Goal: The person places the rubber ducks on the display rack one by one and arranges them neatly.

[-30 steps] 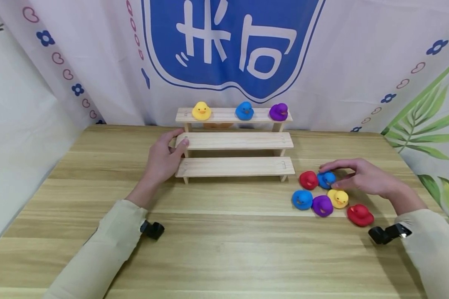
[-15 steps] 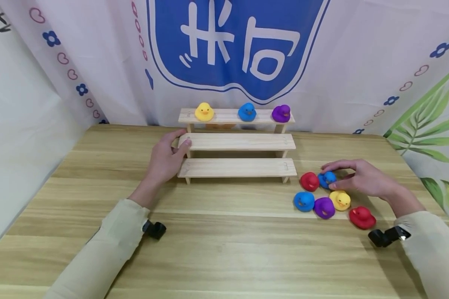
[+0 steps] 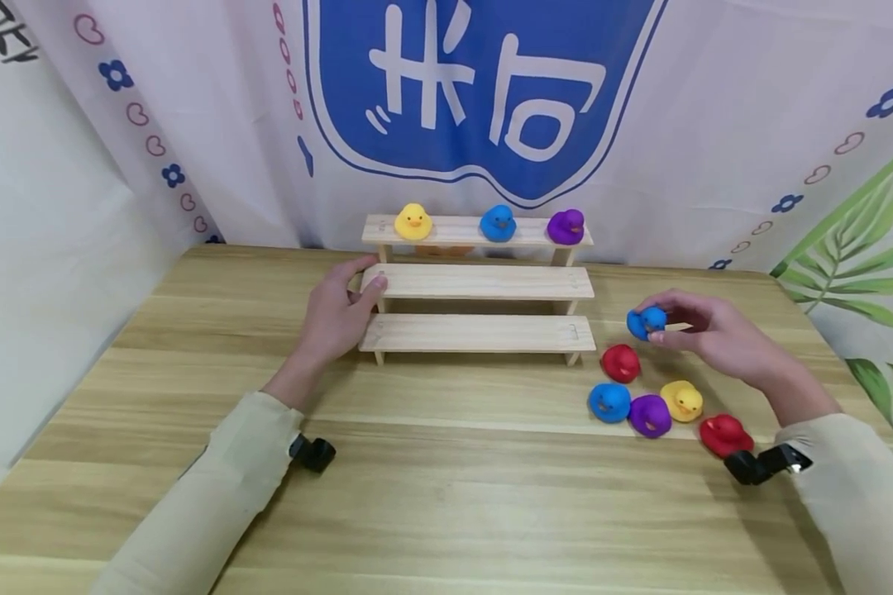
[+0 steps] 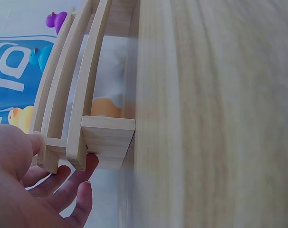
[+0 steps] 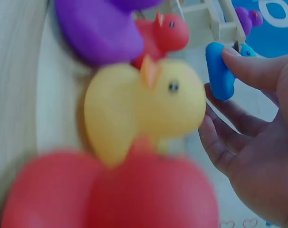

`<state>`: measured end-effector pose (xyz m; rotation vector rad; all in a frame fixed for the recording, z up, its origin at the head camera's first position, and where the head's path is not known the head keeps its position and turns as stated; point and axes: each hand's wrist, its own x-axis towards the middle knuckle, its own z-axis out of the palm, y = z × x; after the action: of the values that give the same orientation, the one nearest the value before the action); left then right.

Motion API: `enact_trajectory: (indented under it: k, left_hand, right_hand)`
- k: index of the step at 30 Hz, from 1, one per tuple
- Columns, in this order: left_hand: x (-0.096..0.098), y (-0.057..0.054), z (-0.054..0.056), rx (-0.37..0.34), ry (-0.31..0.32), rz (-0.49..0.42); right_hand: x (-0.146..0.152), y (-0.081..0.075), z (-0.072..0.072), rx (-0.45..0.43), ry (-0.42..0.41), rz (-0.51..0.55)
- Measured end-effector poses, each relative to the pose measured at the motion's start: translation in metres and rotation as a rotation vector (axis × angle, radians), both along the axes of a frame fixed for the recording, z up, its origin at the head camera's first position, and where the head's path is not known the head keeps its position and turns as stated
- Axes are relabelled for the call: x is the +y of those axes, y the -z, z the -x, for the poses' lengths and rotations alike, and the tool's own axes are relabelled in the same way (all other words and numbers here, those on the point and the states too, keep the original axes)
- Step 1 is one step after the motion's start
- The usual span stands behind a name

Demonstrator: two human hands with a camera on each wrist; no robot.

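Note:
A three-tier wooden rack (image 3: pixel 476 282) stands at the back of the table. My left hand (image 3: pixel 336 312) grips the left end of its middle tier, thumb on top; in the left wrist view the fingers curl about the end of the boards (image 4: pixel 76 161). To the right of the rack, my right hand (image 3: pixel 722 335) pinches a blue rubber duck (image 3: pixel 646 323) between thumb and fingers, held above the table. A yellow duck (image 3: pixel 413 221), another blue duck (image 3: pixel 498 223) and a purple duck (image 3: pixel 566 226) sit on the top tier.
Below the right hand lie a red duck (image 3: pixel 621 364), a blue duck (image 3: pixel 610 402), a purple duck (image 3: pixel 651 416), a yellow duck (image 3: pixel 681 401) and another red duck (image 3: pixel 725 435) on the wooden table (image 3: pixel 446 504). A printed curtain (image 3: pixel 253 149) hangs close behind the rack.
My right hand has lifted the blue duck off the table, away from beside the red one. The left hand keeps its grip on the rack. The whole view has shifted slightly.

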<state>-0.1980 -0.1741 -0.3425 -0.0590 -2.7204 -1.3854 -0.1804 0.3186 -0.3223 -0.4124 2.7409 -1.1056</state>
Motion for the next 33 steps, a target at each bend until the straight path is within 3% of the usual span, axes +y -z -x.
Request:
enact_trajectory:
  k: [5,15,21,33]
  left_hand:
    - [0.000,0.000,0.000,-0.004,-0.007,-0.008]
    - [0.000,0.001,0.000,0.004,-0.007,-0.001]
    - [0.002,0.000,0.000,0.003,-0.006,0.003]
    - [0.001,0.002,0.002,0.005,-0.007,0.012]
  right_hand:
    - [-0.018,-0.008,0.002,-0.010,0.018,0.052]
    - [-0.050,-0.023,0.008,0.047,-0.051,0.124]
    - [-0.072,-0.031,0.011,0.058,-0.051,0.162]
    - [-0.117,-0.034,0.025,0.086,-0.107,0.210]
